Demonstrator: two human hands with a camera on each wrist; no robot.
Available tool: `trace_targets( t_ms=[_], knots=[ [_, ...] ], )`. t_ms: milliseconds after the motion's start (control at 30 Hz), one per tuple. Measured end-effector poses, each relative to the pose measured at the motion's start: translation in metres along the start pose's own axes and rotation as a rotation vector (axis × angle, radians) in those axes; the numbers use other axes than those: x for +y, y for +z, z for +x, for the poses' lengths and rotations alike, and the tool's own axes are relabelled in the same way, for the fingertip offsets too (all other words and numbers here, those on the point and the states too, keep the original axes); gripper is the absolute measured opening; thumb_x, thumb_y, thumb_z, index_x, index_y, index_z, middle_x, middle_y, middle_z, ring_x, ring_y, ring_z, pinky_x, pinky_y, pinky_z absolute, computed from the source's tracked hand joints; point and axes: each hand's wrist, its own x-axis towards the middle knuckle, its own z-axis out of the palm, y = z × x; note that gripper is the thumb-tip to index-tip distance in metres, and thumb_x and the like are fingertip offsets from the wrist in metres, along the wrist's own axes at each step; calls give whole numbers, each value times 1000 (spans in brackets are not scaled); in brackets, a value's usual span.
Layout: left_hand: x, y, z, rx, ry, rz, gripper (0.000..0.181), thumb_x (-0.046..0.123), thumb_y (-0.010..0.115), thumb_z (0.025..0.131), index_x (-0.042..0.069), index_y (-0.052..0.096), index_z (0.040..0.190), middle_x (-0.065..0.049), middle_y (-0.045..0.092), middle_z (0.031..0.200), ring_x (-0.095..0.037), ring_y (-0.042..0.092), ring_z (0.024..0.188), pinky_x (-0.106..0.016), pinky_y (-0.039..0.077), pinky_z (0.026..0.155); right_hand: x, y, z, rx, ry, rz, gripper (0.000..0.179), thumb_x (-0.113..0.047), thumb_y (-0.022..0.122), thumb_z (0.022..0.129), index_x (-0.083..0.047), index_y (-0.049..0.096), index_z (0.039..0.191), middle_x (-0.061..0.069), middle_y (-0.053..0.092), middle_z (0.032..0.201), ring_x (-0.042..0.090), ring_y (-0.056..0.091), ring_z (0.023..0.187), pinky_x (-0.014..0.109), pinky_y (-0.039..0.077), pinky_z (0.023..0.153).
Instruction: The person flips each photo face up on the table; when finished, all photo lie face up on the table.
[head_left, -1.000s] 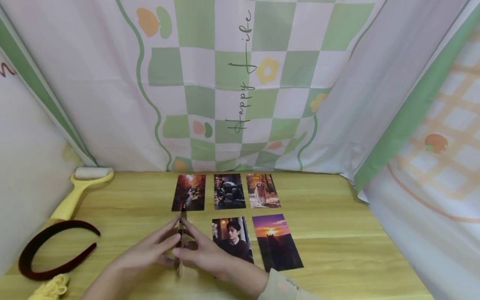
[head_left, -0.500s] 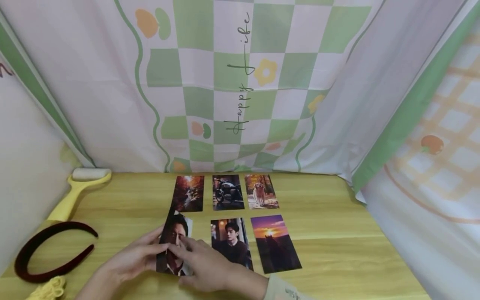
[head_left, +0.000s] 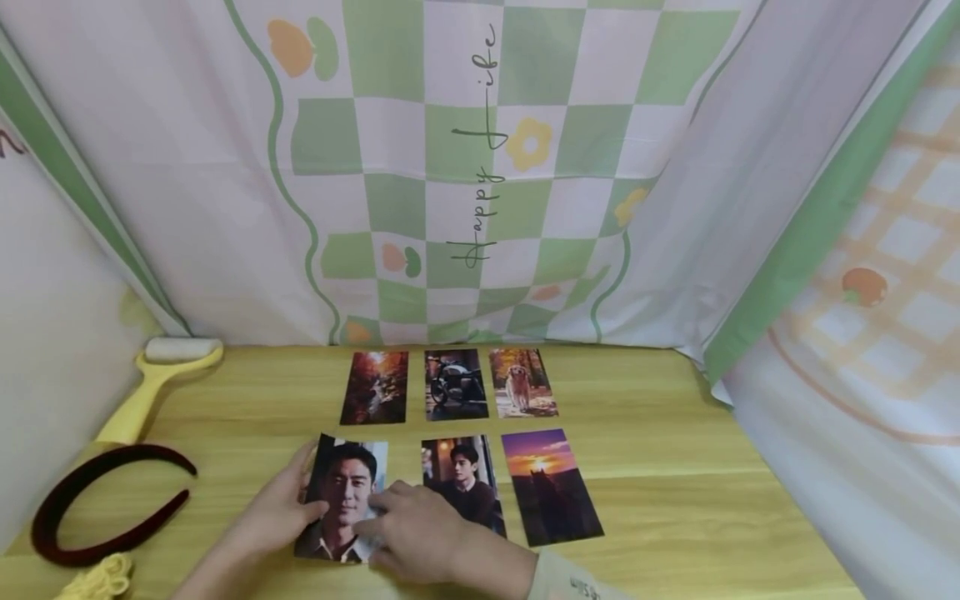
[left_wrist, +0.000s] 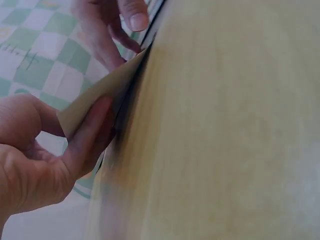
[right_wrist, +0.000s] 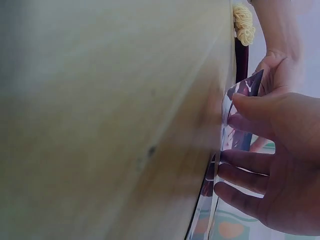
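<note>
A portrait photo card (head_left: 345, 479) lies tilted at the front left in the head view, its near-left side lifted. My left hand (head_left: 281, 504) pinches its left edge, thumb on the picture and fingers underneath. In the left wrist view, the left hand (left_wrist: 55, 145) has fingers against the plain back of the card (left_wrist: 100, 92). My right hand (head_left: 420, 529) has its fingertips at the card's right edge. The right wrist view shows the right hand (right_wrist: 280, 160) with fingers extended beside the shiny card (right_wrist: 240, 135).
Right of it lie a photo of a seated person (head_left: 461, 479) and a sunset photo (head_left: 552, 492). Behind are stream (head_left: 375, 387), motorcycle (head_left: 456, 383) and dog (head_left: 523, 383) photos. A lint roller (head_left: 150, 383), dark headband (head_left: 56, 500) and yellow yarn (head_left: 101, 575) lie left.
The card was held upright edge-on between both hands, then turned its picture up and came down toward the table. The right fingers have slid to its right edge.
</note>
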Motion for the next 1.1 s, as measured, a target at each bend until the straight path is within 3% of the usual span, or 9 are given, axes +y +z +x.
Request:
trace_targets(
  t_ms=[67,167,233,300,433,633,833,933,1100],
  knots=[
    [4,4,0,69,-1,171,91,-9,71,84,-9,19,159,-38,68,122,-38,74,104,-48,62,92,0,0,-1,5,-6,-26,39,-46,65,100,-39,65,138,-4,62,149,14,61,129,28,57,99],
    [6,6,-1,99,13,380,76,1,79,83,-4,44,149,-29,74,117,-38,73,106,-56,59,95,1,0,-3,6,-2,-25,37,-44,67,99,-39,68,135,-5,63,147,14,61,126,27,57,95],
    [7,7,0,91,5,461,63,6,81,83,1,55,140,-23,74,117,-38,72,109,-57,59,95,3,0,-4,6,-4,-17,35,-41,69,98,-39,69,134,-5,63,146,13,62,125,26,56,94],
    [7,8,1,76,-2,511,55,9,82,84,3,61,134,-26,71,127,-43,68,119,-62,54,102,5,0,-4,11,-11,-14,35,-38,70,98,-39,69,133,-5,64,144,13,62,123,26,56,93],
    [7,8,3,48,-41,589,53,15,83,86,7,62,134,-23,70,126,-42,68,116,-62,55,98,7,0,-4,21,-22,-8,35,-35,71,96,-39,70,131,-6,65,142,12,63,120,24,56,91],
    [10,8,5,25,-79,646,57,22,83,87,11,61,138,-17,66,113,-29,68,95,-51,58,80,8,-1,-5,14,-23,18,35,-34,72,96,-39,71,131,-5,66,141,12,63,117,23,56,89],
    [13,11,3,17,-72,662,57,21,80,89,13,61,142,-15,61,109,-21,58,80,-38,49,66,8,-2,-5,24,-15,6,34,-34,74,94,-39,73,127,-5,68,133,9,62,106,20,53,81],
    [14,12,3,19,-68,673,57,21,80,89,14,61,142,-15,60,108,-20,57,78,-36,48,64,8,-1,-4,41,-14,-16,33,-34,75,92,-39,73,125,-5,69,129,9,62,102,19,52,79],
    [15,12,3,4,-38,746,55,24,80,90,14,62,141,-22,60,116,-26,64,87,-44,55,68,7,1,-3,48,-18,-12,31,-34,74,93,-39,74,124,-5,69,127,8,61,101,18,51,76]
  ],
)
